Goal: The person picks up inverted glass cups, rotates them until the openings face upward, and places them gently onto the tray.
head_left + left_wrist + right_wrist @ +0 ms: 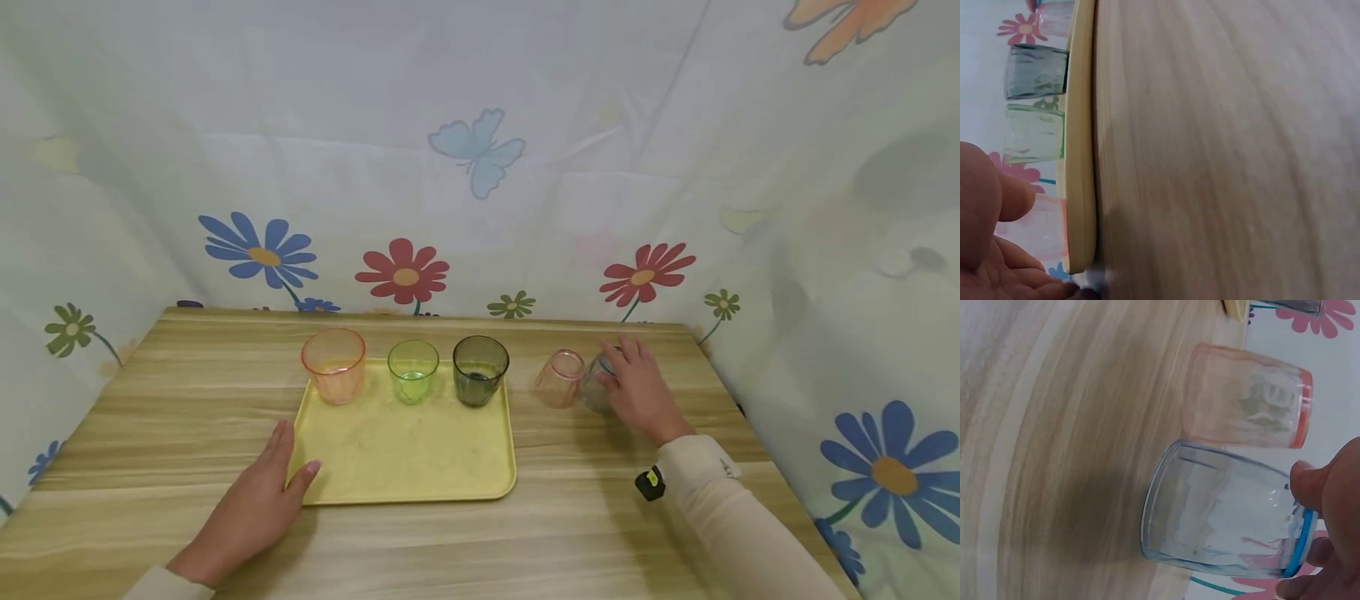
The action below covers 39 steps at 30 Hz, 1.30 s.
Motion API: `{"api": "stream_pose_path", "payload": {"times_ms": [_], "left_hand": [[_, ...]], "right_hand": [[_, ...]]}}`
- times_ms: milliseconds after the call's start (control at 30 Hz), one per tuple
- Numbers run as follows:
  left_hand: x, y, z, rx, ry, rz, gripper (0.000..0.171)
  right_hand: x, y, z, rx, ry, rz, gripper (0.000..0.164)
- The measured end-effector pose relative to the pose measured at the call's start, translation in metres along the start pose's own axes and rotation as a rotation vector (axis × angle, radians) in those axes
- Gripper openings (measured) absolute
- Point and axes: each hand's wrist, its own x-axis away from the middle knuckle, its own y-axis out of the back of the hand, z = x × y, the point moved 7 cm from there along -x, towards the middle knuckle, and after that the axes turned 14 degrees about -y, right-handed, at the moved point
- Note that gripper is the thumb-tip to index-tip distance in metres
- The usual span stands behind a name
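Note:
On a yellow tray (405, 454) stand three upright tumblers in a row: an orange one (335, 375), a green one (412, 375) and a dark grey one (480, 379). To the right of the tray, a pink tumbler (1241, 397) rests upside down on the table. Close beside it is an upside-down clear tumbler with a blue base (1222, 512). My right hand (637, 392) holds this one from above, thumb and fingers at its upturned base. Along the tray's left edge lies my left hand (258, 500), fingers fairly straight, its thumb over the rim.
The wood-grain table (420, 550) extends around the tray. Behind it and at both sides hangs a pale cloth (337, 192) printed with flowers and butterflies. A small black device (650, 482) sits at my right cuff.

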Motion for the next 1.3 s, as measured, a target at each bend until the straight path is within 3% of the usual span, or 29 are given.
{"api": "stream_pose_path", "payload": {"times_ms": [200,600,1300], "left_hand": [[-0.001,0.005,0.001,-0.019,-0.055,-0.036,0.067],[0.002,0.009,-0.006,-0.077,-0.124,-0.109,0.065],[0.003,0.009,-0.002,-0.1,-0.072,-0.084,0.067]], "right_hand": [[-0.001,0.002,-0.004,-0.045,-0.024,0.001,0.054],[-0.003,0.007,-0.009,-0.068,-0.013,-0.046,0.049],[0.002,0.014,-0.006,-0.067,-0.054,-0.029,0.049]]}}
